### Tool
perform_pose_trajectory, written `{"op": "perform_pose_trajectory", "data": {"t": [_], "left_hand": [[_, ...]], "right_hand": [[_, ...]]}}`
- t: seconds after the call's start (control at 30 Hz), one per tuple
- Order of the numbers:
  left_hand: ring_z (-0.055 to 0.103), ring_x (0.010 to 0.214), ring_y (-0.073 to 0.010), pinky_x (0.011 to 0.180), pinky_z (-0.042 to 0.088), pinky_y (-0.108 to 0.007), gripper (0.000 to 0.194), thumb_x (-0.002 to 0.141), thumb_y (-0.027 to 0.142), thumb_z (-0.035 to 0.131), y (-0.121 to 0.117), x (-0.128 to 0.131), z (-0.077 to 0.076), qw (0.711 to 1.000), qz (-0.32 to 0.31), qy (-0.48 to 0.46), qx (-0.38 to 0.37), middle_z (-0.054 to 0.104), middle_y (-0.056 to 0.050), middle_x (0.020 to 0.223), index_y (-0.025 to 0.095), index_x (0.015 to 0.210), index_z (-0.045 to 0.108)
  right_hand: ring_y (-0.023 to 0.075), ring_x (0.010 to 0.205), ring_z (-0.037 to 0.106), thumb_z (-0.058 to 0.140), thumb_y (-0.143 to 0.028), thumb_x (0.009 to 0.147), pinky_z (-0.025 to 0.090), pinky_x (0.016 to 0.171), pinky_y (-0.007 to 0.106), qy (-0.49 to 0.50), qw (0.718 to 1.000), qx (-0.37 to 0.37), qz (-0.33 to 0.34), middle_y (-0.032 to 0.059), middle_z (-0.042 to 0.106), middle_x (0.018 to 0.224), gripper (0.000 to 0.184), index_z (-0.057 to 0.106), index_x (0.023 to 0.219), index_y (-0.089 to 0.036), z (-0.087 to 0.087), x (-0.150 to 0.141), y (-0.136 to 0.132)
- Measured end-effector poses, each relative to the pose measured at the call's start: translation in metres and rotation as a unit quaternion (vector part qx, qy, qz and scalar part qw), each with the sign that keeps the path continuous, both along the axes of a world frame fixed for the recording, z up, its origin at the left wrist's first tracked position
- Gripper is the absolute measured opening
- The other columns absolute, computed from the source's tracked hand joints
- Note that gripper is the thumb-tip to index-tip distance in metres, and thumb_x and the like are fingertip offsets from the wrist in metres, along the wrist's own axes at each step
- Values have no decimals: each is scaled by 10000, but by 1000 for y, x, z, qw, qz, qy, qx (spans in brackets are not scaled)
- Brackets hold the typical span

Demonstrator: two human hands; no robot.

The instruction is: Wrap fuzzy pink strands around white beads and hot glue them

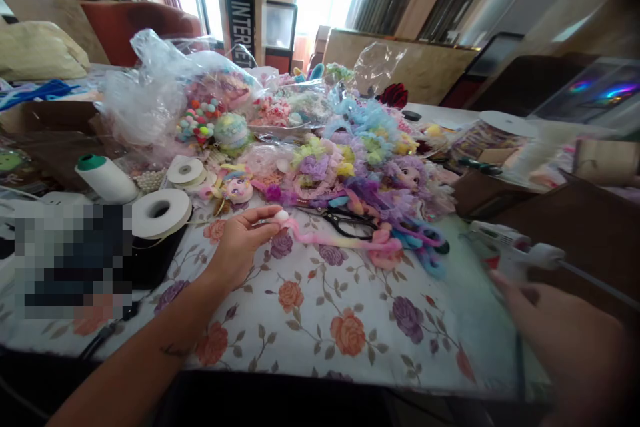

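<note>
My left hand (240, 240) is closed in a pinch over the flowered tablecloth. Between its fingertips is a small white ball (282, 216) at the end of a fuzzy pink and yellow strip (330, 240). The strip runs right across the cloth to a fluffy pink bunch (384, 248). Just behind it lie black-handled scissors (350, 221). At the right, my right hand (555, 320) is smeared by motion beside a white glue gun (505, 240). Whether its fingers grip the glue gun I cannot make out.
Ribbon spools (163, 213) and a white thread cone (105, 178) stand at the left. A doll-face piece (237, 188) lies behind my left hand. Colourful frilly pieces (320, 163) and plastic bags (145, 87) are heaped at the back. A cardboard box (565, 213) is at the right.
</note>
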State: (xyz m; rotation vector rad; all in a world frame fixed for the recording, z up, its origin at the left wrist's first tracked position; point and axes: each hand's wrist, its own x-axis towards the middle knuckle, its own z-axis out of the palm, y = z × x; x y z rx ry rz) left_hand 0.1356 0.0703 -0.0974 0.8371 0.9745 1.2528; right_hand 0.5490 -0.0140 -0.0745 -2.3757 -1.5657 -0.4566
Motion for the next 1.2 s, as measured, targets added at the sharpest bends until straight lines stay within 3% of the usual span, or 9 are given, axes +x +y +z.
{"op": "perform_pose_trajectory", "data": {"t": [0.07,0.1,0.2,0.3,0.47,0.6,0.73,1.03,1.2], "left_hand": [[711,830,-162,853,560,-294,345,657,253,851,-1,-1,-1,1000,-17,12,6,772,-54,921,182,985,771],[713,840,-169,852,559,-297,351,663,260,849,-1,-1,-1,999,-27,22,9,772,-56,919,186,996,770],[717,842,-191,817,563,-303,346,681,293,843,-4,-1,0,995,-67,72,19,769,-63,904,193,1005,769],[725,829,-198,801,567,-313,327,701,300,830,-5,1,0,988,-123,94,27,756,-57,908,199,1003,755],[706,853,-164,792,568,-290,276,707,214,813,-6,3,0,984,-155,59,69,700,-36,1015,203,953,688],[694,837,-161,769,554,-279,226,733,218,797,-7,2,2,977,-191,66,64,695,-34,912,186,915,667],[701,823,-169,781,552,-288,208,740,242,800,-8,1,4,976,-200,69,45,710,-37,843,175,897,681],[699,912,-190,786,566,-291,327,759,270,792,-8,0,2,973,-193,86,94,720,-63,1018,213,1062,684],[686,981,-229,845,561,-335,220,795,325,748,-9,1,9,965,-91,178,171,724,-83,1044,204,977,723]], "right_hand": [[287,527,675,637,-454,814,465,458,362,45,994,43,95,117,738,657,263,749,691,-250,13,-52,3],[282,645,713,624,-449,838,516,550,359,99,977,68,176,115,761,749,254,758,791,-238,19,-81,8],[222,787,721,589,-378,909,549,678,300,276,878,50,388,71,767,874,208,728,880,-227,31,-159,36],[191,798,699,608,-308,916,543,693,273,366,803,16,469,48,752,878,144,718,917,-215,25,-202,63],[194,834,687,651,-318,902,536,749,307,481,736,-25,476,49,736,910,141,732,955,-216,-1,-212,76],[221,965,668,634,-350,919,533,801,341,515,703,-56,487,80,691,1060,199,734,1050,-238,-10,-205,71],[221,959,647,656,-373,903,530,796,346,521,690,-65,498,78,653,1037,220,730,1065,-245,-9,-202,70],[162,844,610,622,-432,919,523,708,286,552,676,-100,477,54,601,1018,221,618,952,-213,-4,-206,65],[169,820,624,654,-441,895,541,693,290,592,677,-91,428,46,638,952,250,611,976,-209,-9,-208,65]]}}
